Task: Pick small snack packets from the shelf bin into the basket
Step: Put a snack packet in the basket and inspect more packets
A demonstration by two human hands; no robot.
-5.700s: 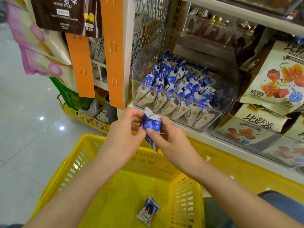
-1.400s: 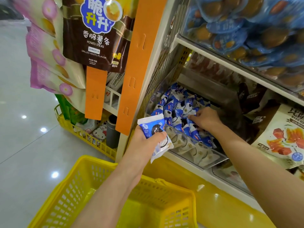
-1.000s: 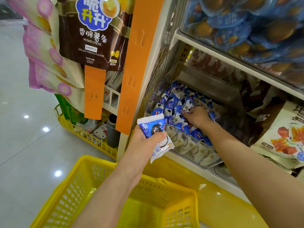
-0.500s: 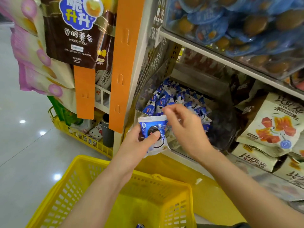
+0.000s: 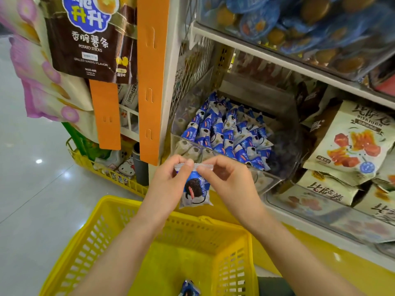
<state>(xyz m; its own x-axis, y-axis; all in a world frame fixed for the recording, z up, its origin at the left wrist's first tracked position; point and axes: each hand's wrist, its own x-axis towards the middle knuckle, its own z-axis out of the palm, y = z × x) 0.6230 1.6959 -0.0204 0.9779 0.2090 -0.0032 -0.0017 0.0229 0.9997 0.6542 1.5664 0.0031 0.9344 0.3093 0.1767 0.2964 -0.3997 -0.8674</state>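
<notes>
Now that my right hand (image 5: 226,180) has come back out of the bin (image 5: 275,180), both hands pinch the top seam of one packet (image 5: 195,192), left hand (image 5: 168,184) beside it, hanging above the basket (image 5: 102,238). One packet already lies in there (image 5: 189,290); I judge this one drops next.
</notes>
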